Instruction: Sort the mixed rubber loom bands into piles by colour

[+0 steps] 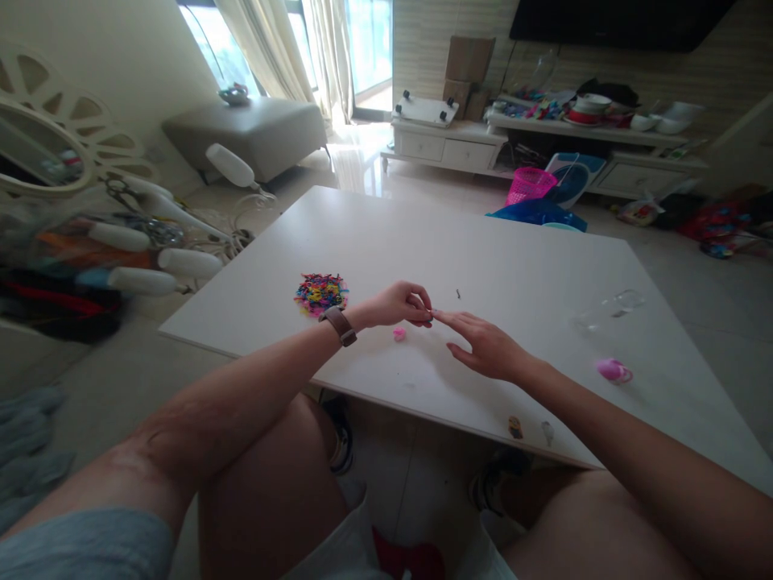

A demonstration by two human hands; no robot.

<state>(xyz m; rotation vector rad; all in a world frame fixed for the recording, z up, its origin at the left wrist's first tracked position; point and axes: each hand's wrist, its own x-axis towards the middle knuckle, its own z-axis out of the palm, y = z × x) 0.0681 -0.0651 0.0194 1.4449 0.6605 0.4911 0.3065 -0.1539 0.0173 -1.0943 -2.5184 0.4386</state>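
Note:
My left hand point(399, 305), with a brown watch strap point(341, 325) on its wrist, is over the white table point(386, 234). Its thumb and fingers are pinched together, and whatever they hold is too small to make out. My right hand point(486, 346) has its fingers stretched out, the index fingertip meeting the pinched fingertips of the left. A pile of small multicoloured pieces point(321, 294) lies just beyond the left wrist. Below the left hand sits a little pink piece point(399, 334). A tiny dark piece point(457, 294) lies beyond the hands.
To the right are a clear container point(625, 303) and a pink-purple lidlike thing point(613, 370). A small yellow figure point(514, 427) and a pale piece point(547, 432) lie near the front edge. A white-padded stand point(193, 264) is left of the table; a pink basket point(530, 185) stands behind.

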